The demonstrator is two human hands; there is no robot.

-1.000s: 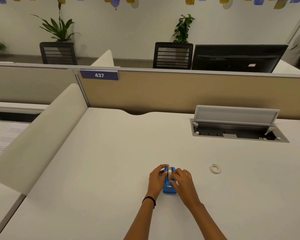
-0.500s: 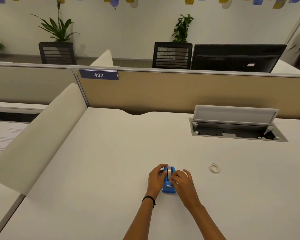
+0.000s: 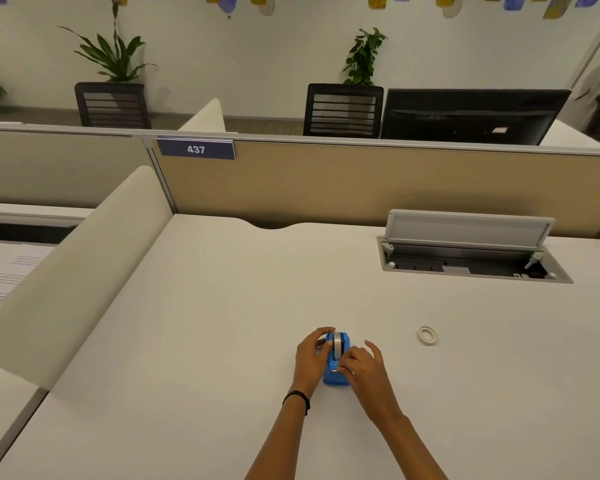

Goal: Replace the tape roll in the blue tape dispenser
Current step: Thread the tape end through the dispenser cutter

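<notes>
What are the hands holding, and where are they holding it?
The left hand grips the blue tape dispenser by its left side. The right hand pinches at its front top, near the tape roll.

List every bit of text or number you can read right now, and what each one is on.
"437": white digits on the blue plate fixed to the top of the tan partition.
Printed sheet on the neighbouring desk at far left: lines of text, too small to read.
Small pale sticker on the back of the black monitor: blurred, unreadable.
Blue tape dispenser: no legible marking.
</notes>
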